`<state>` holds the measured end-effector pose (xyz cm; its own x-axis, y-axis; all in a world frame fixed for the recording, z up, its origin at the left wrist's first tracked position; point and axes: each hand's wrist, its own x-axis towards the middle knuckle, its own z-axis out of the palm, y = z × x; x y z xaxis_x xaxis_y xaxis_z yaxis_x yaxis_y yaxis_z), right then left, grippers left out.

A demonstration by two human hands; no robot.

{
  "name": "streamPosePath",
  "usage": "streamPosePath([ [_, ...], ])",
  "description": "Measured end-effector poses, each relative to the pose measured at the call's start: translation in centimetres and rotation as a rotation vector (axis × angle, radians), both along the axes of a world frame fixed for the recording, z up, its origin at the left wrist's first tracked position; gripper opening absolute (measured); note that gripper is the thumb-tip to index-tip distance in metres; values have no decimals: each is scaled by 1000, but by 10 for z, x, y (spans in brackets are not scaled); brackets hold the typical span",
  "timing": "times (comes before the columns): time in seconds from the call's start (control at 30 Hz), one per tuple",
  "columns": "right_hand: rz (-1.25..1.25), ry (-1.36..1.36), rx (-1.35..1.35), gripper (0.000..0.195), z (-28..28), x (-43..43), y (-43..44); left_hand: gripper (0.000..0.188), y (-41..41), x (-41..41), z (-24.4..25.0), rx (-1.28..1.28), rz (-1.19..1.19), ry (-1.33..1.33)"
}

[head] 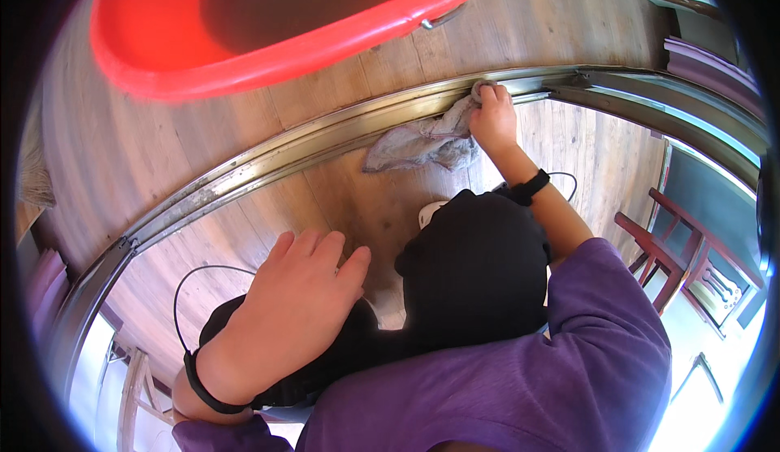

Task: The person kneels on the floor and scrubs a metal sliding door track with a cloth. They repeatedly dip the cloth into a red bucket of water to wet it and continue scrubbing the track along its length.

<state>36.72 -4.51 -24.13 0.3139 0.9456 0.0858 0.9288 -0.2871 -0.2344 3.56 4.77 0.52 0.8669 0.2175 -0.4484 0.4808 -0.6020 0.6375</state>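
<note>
My right hand (pixel 495 120) grips one end of a damp-looking grey cloth (pixel 420 141) and presses it onto the metal sliding-door track (pixel 329 124) in the floor. The rest of the cloth trails to the left over the near rail and onto the wood-look floor (pixel 341 190). Nothing is in my left hand (pixel 304 305), which hovers above my left knee with its fingers a little apart. Dark grime spots mark the track toward its left end.
Beyond the track stands a red plastic basin (pixel 292 65) with dark, murky contents and a metal handle. Metal door frames (pixel 658 101) rise at both sides. Wooden chairs (pixel 676 251) are at the right, and a wooden stool or ladder (pixel 134 397) is at lower left.
</note>
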Motion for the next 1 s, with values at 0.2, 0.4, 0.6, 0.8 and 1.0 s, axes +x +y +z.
streamPosePath([
  [0.2, 52, 70, -151, 19, 2, -56, 12, 36, 0, -3, 1, 9, -5, 7],
  [0.4, 400, 196, -51, 17, -1, -98, 24, 36, -2, 5, 0, 14, -31, -18],
  [0.6, 888, 210, -23, 18, -5, -139, 50, 34, -5, 15, -6, -12, -46, -11],
  [0.8, 664, 7, -127, 17, 1, -64, 27, 34, -1, -2, -7, 25, 14, -9],
  [1.0, 598, -113, -238, 11, 0, -36, 19, 36, -2, -2, 5, 36, 61, -147],
])
